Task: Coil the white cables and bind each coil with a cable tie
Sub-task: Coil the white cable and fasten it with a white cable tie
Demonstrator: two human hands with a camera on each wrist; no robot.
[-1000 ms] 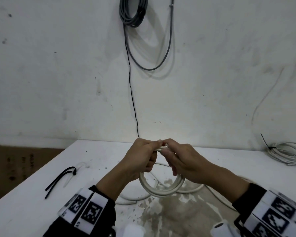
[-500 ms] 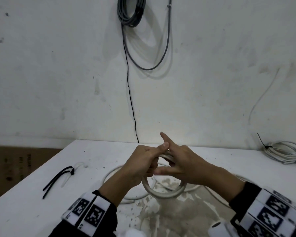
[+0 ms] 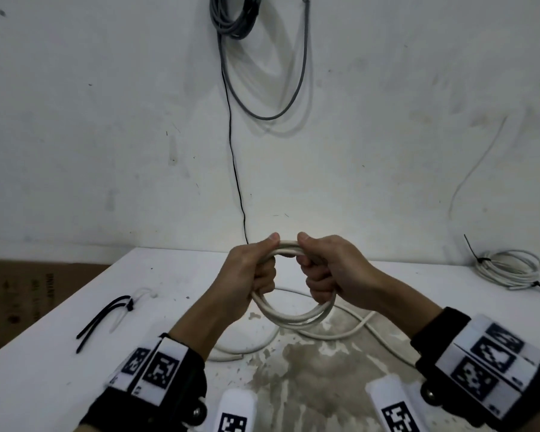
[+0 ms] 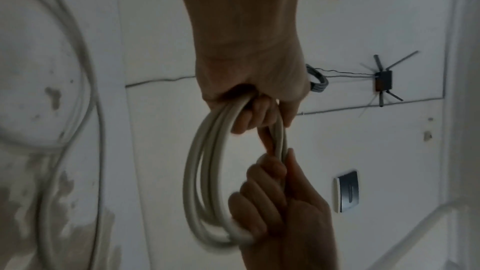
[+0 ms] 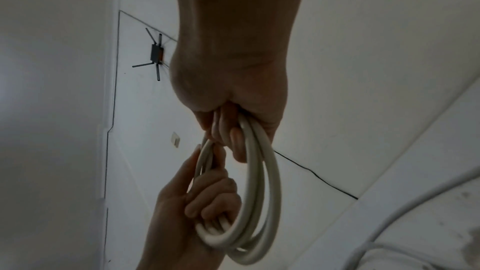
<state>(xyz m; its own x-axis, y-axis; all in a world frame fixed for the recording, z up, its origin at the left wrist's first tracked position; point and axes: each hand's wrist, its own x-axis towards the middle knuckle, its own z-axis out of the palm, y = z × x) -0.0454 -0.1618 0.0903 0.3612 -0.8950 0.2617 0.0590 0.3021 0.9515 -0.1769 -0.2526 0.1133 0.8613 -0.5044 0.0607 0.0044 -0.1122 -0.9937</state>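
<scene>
A white cable coil (image 3: 293, 316) of a few loops hangs upright above the table, held from both sides. My left hand (image 3: 256, 269) grips its left side, thumb on top. My right hand (image 3: 321, 269) grips its right side the same way. The loops (image 4: 205, 182) run between both fists in the left wrist view, and the coil (image 5: 259, 202) shows likewise in the right wrist view. Loose white cable (image 3: 349, 332) trails from the coil over the table (image 3: 60, 369). Black cable ties (image 3: 103, 316) lie at the left. A bound white coil (image 3: 508, 268) rests at the far right.
Grey cables (image 3: 234, 17) hang on the wall behind, with a thin black wire (image 3: 234, 166) running down to the table. The tabletop has a worn brown patch (image 3: 309, 369) near me. Brown cardboard (image 3: 19, 291) stands left of the table.
The hands have moved apart along the coil and lifted it; a second ago they met at its top. The right hand's fingers, spread half a second ago, are curled round the loops.
</scene>
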